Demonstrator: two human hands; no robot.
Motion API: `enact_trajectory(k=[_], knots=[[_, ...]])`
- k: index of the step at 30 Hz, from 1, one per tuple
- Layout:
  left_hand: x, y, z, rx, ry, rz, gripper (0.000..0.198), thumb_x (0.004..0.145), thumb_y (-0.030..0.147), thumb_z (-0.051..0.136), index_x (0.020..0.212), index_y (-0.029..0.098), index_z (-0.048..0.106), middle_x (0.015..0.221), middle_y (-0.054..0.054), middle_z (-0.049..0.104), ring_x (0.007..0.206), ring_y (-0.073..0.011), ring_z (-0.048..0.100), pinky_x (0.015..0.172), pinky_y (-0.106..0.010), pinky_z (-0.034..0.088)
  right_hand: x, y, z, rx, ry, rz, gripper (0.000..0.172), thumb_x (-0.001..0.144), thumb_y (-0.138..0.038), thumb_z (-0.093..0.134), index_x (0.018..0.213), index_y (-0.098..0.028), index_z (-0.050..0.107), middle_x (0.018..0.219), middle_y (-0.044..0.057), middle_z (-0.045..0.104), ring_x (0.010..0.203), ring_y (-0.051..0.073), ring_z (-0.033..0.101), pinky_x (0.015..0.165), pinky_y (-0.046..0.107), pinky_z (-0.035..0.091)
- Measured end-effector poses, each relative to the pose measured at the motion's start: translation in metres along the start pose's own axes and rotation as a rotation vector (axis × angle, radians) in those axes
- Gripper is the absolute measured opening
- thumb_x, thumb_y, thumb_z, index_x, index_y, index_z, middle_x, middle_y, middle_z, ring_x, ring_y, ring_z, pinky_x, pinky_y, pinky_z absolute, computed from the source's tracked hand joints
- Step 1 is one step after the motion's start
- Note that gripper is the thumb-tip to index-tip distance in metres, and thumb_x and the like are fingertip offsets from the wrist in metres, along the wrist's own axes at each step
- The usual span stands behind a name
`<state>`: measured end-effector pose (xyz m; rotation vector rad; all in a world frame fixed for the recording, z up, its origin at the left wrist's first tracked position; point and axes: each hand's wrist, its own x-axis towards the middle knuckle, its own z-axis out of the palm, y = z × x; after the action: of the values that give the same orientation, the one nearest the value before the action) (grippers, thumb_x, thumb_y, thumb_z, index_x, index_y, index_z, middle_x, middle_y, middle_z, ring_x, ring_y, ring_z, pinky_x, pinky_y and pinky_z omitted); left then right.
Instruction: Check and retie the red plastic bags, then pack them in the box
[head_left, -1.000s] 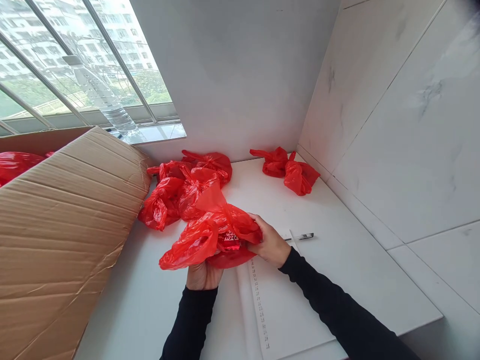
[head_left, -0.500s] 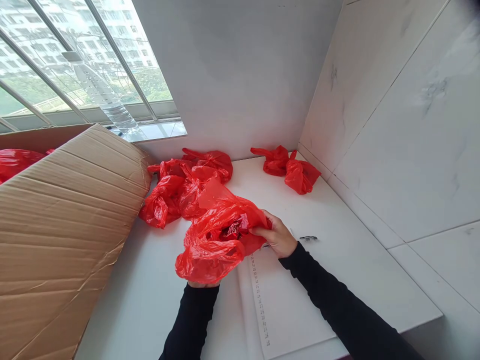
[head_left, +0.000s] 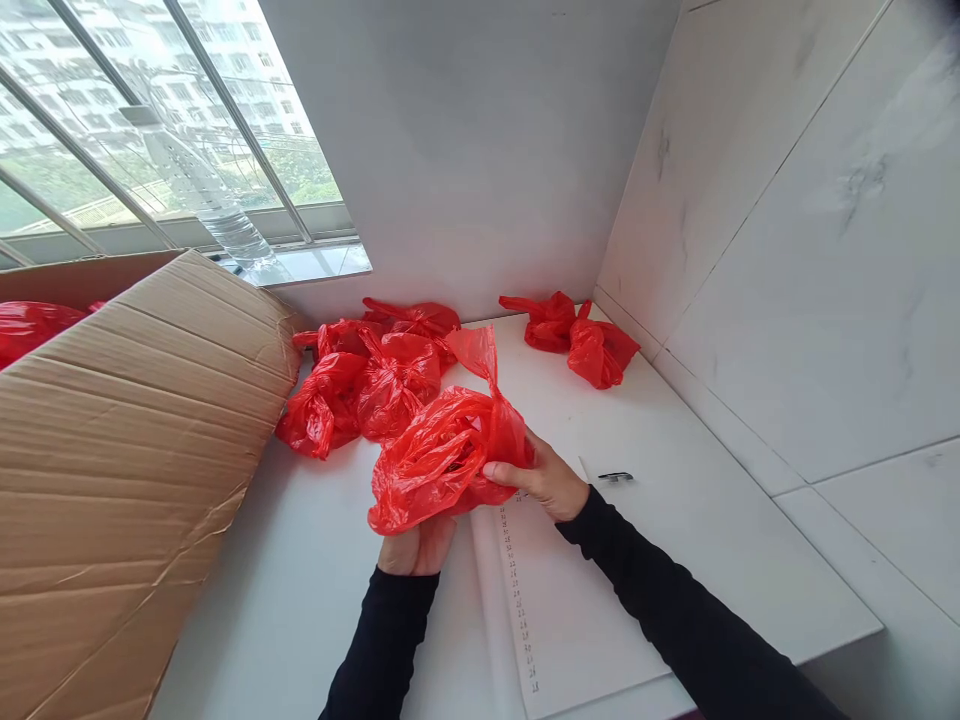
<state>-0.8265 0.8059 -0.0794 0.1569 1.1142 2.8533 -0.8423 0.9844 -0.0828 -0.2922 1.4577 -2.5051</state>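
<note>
A crumpled red plastic bag (head_left: 442, 460) is held up over the table between both hands. My right hand (head_left: 547, 475) grips its right side, thumb in front and fingers behind. From below, my left hand (head_left: 420, 545) supports the bag on its palm; the fingers are hidden under the plastic. One loose flap of the bag sticks up at the top. Its contents are covered by the folds. Just behind it lies a cluster of several knotted red bags (head_left: 397, 385).
Two more knotted red bags (head_left: 604, 350) lie by the far right corner. An open notebook (head_left: 585, 600) with a column of handwritten numbers and a pen (head_left: 616, 477) are on the white table (head_left: 712, 540). At left stands a cardboard box (head_left: 135, 430); a water bottle (head_left: 217, 205) is on the windowsill.
The bag's opening has been folded over, so the dark red contents no longer show. Its flap now points upward, and more of my left palm is visible beneath.
</note>
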Motion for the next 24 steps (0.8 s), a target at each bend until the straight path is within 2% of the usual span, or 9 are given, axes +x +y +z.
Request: enact_trajectory(k=[4, 8, 11, 13, 16, 19, 24], knots=[[0.002, -0.002, -0.004, 0.011, -0.001, 0.032, 0.053, 0.077, 0.034, 0.087, 0.127, 0.030, 0.070, 0.138, -0.006, 0.068, 0.130, -0.0335, 0.061, 0.110, -0.051, 0.053, -0.002, 0.003, 0.003, -0.054, 0.012, -0.005, 0.070, 0.071, -0.034, 0.092, 0.130, -0.023, 0.057, 0.132, 0.009, 0.067, 0.121, 0.028, 0.064, 0.107, 0.048, 0.052], [0.002, -0.002, 0.000, -0.027, 0.019, 0.020, 0.050, 0.078, 0.041, 0.085, 0.125, 0.030, 0.071, 0.140, -0.006, 0.067, 0.128, -0.0341, 0.062, 0.107, -0.050, 0.055, 0.000, 0.006, 0.000, -0.053, 0.062, -0.004, 0.065, 0.070, -0.037, 0.091, 0.125, -0.022, 0.060, 0.127, 0.009, 0.069, 0.119, 0.029, 0.065, 0.106, 0.047, 0.052], [0.001, -0.002, 0.003, 0.011, 0.063, 0.002, 0.045, 0.084, 0.025, 0.080, 0.127, 0.030, 0.070, 0.142, -0.005, 0.065, 0.130, -0.0301, 0.061, 0.108, -0.044, 0.055, 0.001, 0.006, -0.002, -0.039, 0.073, 0.007, 0.061, 0.073, -0.037, 0.089, 0.124, -0.020, 0.062, 0.123, 0.008, 0.070, 0.116, 0.028, 0.066, 0.105, 0.046, 0.053], [0.000, -0.003, 0.001, 0.036, 0.059, -0.026, 0.049, 0.082, 0.020, 0.081, 0.128, 0.030, 0.069, 0.142, -0.005, 0.065, 0.133, -0.0296, 0.059, 0.110, -0.043, 0.054, 0.001, 0.005, -0.001, -0.062, 0.062, 0.006, 0.057, 0.079, -0.040, 0.085, 0.127, -0.020, 0.061, 0.127, 0.009, 0.069, 0.118, 0.028, 0.065, 0.106, 0.046, 0.052], [-0.003, -0.005, -0.007, 0.057, 0.051, -0.051, 0.056, 0.073, 0.031, 0.090, 0.125, 0.028, 0.071, 0.134, -0.008, 0.070, 0.132, -0.0342, 0.060, 0.108, -0.046, 0.055, 0.001, 0.007, -0.001, -0.135, 0.035, -0.045, 0.053, 0.087, -0.046, 0.077, 0.130, -0.022, 0.059, 0.135, 0.009, 0.065, 0.126, 0.027, 0.060, 0.111, 0.045, 0.049], [-0.004, -0.007, -0.012, 0.085, 0.083, -0.040, 0.062, 0.064, 0.039, 0.095, 0.121, 0.026, 0.073, 0.126, -0.010, 0.074, 0.126, -0.0373, 0.064, 0.104, -0.049, 0.058, 0.001, 0.011, -0.001, -0.142, 0.050, -0.074, 0.058, 0.080, -0.043, 0.084, 0.128, -0.022, 0.059, 0.133, 0.010, 0.066, 0.124, 0.028, 0.062, 0.108, 0.045, 0.050], [-0.004, -0.008, -0.010, 0.116, 0.130, -0.038, 0.053, 0.071, 0.031, 0.091, 0.121, 0.027, 0.073, 0.123, -0.007, 0.075, 0.120, -0.0327, 0.068, 0.099, -0.046, 0.060, 0.001, 0.018, -0.001, -0.104, 0.066, -0.045, 0.055, 0.078, -0.039, 0.086, 0.123, -0.022, 0.060, 0.124, 0.008, 0.069, 0.117, 0.027, 0.065, 0.105, 0.045, 0.052]])
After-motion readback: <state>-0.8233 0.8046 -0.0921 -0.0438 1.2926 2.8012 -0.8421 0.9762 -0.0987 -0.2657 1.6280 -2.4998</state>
